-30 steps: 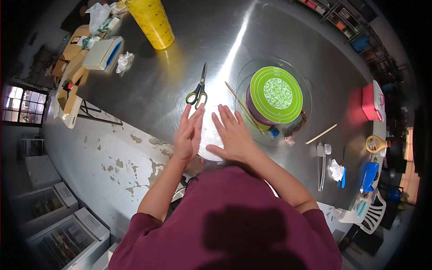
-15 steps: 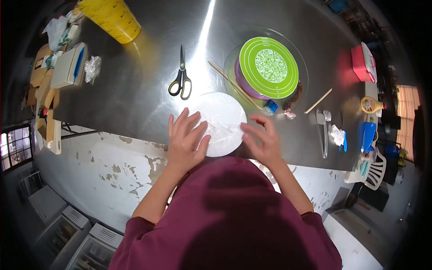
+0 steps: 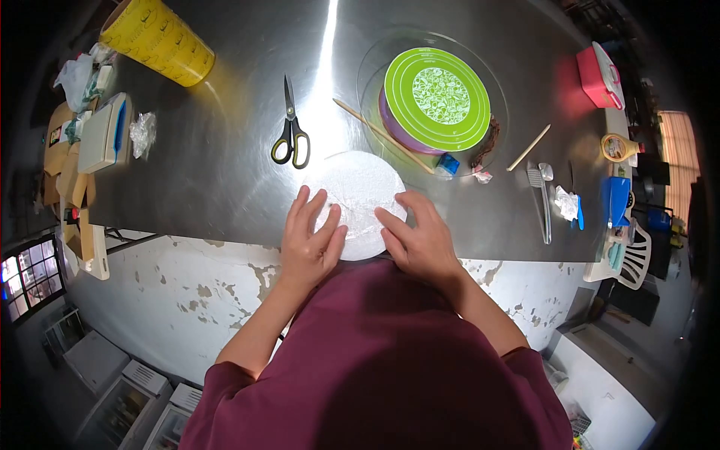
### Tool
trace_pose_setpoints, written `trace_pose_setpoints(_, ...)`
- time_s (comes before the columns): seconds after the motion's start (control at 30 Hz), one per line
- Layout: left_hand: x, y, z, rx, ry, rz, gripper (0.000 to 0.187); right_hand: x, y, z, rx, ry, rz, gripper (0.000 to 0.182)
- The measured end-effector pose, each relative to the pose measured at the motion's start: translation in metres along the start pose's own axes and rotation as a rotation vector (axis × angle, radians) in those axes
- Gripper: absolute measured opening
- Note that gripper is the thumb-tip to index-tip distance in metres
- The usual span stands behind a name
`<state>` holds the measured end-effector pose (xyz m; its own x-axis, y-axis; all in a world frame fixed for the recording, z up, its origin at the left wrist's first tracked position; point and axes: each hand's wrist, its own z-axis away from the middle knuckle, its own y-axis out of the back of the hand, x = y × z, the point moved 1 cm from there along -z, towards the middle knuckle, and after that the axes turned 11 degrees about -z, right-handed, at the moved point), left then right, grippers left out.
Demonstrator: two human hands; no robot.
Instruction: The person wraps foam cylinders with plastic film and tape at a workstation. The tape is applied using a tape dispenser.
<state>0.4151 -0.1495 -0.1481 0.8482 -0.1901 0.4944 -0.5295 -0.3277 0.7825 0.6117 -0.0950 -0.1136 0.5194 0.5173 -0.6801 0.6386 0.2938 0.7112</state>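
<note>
A white round disc (image 3: 361, 176) with a wrinkled, shiny surface lies at the table's near edge, right in front of my body. My left hand (image 3: 309, 238) rests over its left side, fingers spread, with nothing held in them. On the disc's right side my right hand (image 3: 418, 236) has its fingers bent and apart, the tips on or just over the surface. Just beyond the disc are scissors (image 3: 291, 131) with black handles, lying shut, and a thin wooden stick (image 3: 382, 135).
A green patterned round mat (image 3: 409, 97) tops a purple round item on a clear plate. A yellow tub (image 3: 169, 49) lies at the upper left. To the right are another stick (image 3: 529, 148), tongs (image 3: 544, 210), a blue box (image 3: 616, 199) and a pink box (image 3: 598, 81).
My right hand has moved left, further over the disc, its fingers now at the disc's surface. My left hand stays at the left side. The whole view has shifted slightly.
</note>
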Motion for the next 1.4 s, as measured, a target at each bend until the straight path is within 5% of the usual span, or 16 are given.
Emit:
trace_pose_setpoints(0.3,-0.007,0.008,0.002,-0.117,-0.065,0.057,0.052,0.002,0.006,-0.001,0.004,0.05,-0.001,0.031)
trace_pose_setpoints(0.4,-0.002,0.019,0.0,-0.221,-0.082,-0.143,0.058,0.004,0.013,-0.003,-0.077,-0.005,-0.082,0.032)
trace_pose_setpoints(0.5,0.0,0.024,0.006,-0.124,-0.075,-0.165,0.084,0.028,0.016,0.005,-0.07,-0.051,-0.402,0.048)
trace_pose_setpoints(0.6,-0.016,-0.01,0.03,0.159,0.003,0.181,0.111,0.05,0.025,0.011,0.0,-0.18,-0.626,0.073)
trace_pose_setpoints(0.7,-0.029,-0.048,0.041,0.128,0.019,0.342,0.129,0.067,0.025,0.011,-0.212,-0.192,-0.649,0.09)
trace_pose_setpoints(0.9,-0.026,-0.044,0.026,0.302,0.32,0.545,0.127,0.054,0.029,-0.027,-0.233,0.138,-0.76,0.096)
trace_pose_setpoints(1.07,0.015,-0.014,-0.016,0.36,0.805,1.359,0.095,0.053,0.055,-0.071,-0.21,0.265,-1.121,0.082)
trace_pose_setpoints(1.2,0.054,-0.005,-0.037,0.299,0.958,1.613,0.094,0.043,0.064,-0.073,-0.127,0.369,-0.864,0.08)
trace_pose_setpoints(1.3,0.054,-0.03,-0.017,0.155,0.68,2.271,0.092,0.041,0.067,-0.069,-0.084,0.438,-0.71,0.08)
trace_pose_setpoints(1.4,0.076,-0.039,-0.014,0.226,0.793,2.281,0.078,0.039,0.076,-0.063,-0.051,0.444,-0.739,0.078)
